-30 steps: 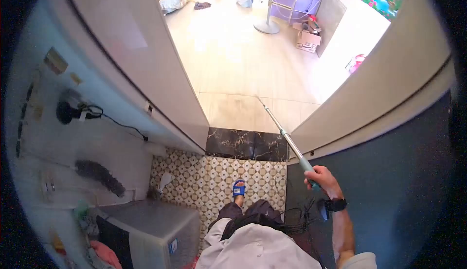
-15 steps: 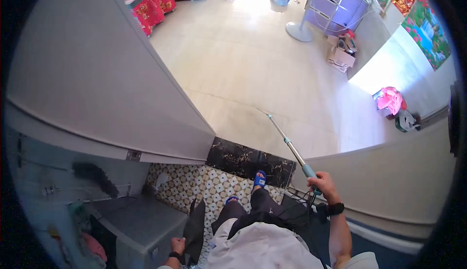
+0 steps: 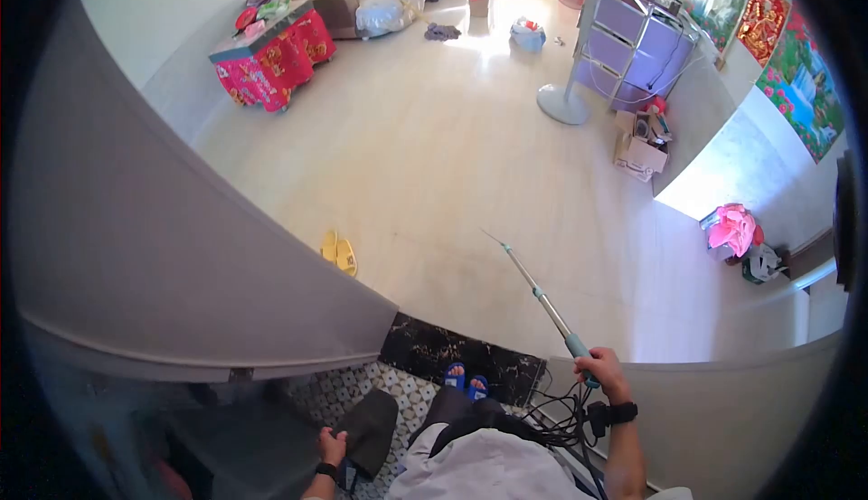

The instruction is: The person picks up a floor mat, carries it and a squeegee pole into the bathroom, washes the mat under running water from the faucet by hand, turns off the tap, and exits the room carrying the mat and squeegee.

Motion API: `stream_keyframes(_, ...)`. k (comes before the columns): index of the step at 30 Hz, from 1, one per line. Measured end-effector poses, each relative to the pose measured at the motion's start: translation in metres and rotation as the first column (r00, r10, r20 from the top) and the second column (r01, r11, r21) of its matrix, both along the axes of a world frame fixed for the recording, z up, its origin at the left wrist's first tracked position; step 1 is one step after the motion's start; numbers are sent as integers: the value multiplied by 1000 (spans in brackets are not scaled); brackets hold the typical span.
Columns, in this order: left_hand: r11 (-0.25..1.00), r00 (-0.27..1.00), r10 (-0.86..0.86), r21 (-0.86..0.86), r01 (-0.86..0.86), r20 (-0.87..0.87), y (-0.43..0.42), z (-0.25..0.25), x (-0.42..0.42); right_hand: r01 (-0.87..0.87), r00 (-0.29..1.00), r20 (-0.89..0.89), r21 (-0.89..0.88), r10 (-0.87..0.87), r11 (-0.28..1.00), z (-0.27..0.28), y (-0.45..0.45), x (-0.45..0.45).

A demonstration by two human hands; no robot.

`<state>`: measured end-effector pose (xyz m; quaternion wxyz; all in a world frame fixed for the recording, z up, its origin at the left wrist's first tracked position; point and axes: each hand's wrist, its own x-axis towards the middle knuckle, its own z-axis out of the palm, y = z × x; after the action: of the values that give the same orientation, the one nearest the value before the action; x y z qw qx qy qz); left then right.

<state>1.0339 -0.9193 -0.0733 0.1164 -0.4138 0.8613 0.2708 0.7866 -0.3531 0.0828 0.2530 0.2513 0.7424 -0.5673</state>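
Observation:
My right hand (image 3: pixel 604 372) is wrapped round the teal grip of a telescopic pole (image 3: pixel 553 308). The pole slants forward and left over the pale floor, narrowing to a thin tip. Black cables (image 3: pixel 565 423) hang in loops below this hand, beside a black wristband. At the lower left, my left hand (image 3: pixel 333 448) is closed next to a dark grey, flat thing (image 3: pixel 371 428). The fingers seem to meet its edge, but what they grip is hidden. Both feet, in blue slippers (image 3: pixel 455 375), stand at a black marbled threshold (image 3: pixel 434 342).
A grey door (image 3: pixel 199 229) stands at the left, with yellow slippers (image 3: pixel 340 252) beyond its edge. Farther in are a red-clothed table (image 3: pixel 276 61), a standing fan (image 3: pixel 562 104), purple drawers (image 3: pixel 624 43) and a cardboard box (image 3: pixel 640 147). Pink bags (image 3: pixel 732 229) lie right.
My view has tilted up, and yellow slippers now show past the door. My feet have come together at the threshold. The dark grey thing by my left hand shows a broader face.

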Motion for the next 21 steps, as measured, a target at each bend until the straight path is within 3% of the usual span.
stream_keyframes(4,989,991,-124,93,119,52,6,-24,-42,35,999,-36,-7,-36,999,-4,14,-7)
stream_keyframes(5,989,992,-120,98,115,43,17,-10,-61,42,998,-37,-12,-42,999,-4,18,-13)
stream_keyframes(7,945,980,-150,310,104,132,27,20,-94,51,997,-64,-15,-52,999,1,22,-23)
stream_keyframes(10,922,980,-185,358,146,75,-3,-65,-77,151,987,-62,-12,-151,989,8,22,-34)
stream_keyframes(13,867,990,-111,495,53,88,29,17,-118,167,980,-99,-56,-172,984,-1,27,-47)
stream_keyframes(14,852,996,-94,517,80,1,18,-11,-105,164,982,-89,-56,-169,985,-1,28,-52)
stream_keyframes(17,931,993,-108,354,84,47,19,-20,-100,254,965,-53,-30,-255,967,2,29,-80)
stream_keyframes(19,980,997,-65,186,72,-41,34,-18,-93,344,933,-54,-150,-355,927,-7,44,-96)
stream_keyframes(21,984,989,-58,175,34,133,36,-19,-99,377,915,-79,-187,-396,907,-10,52,-112)
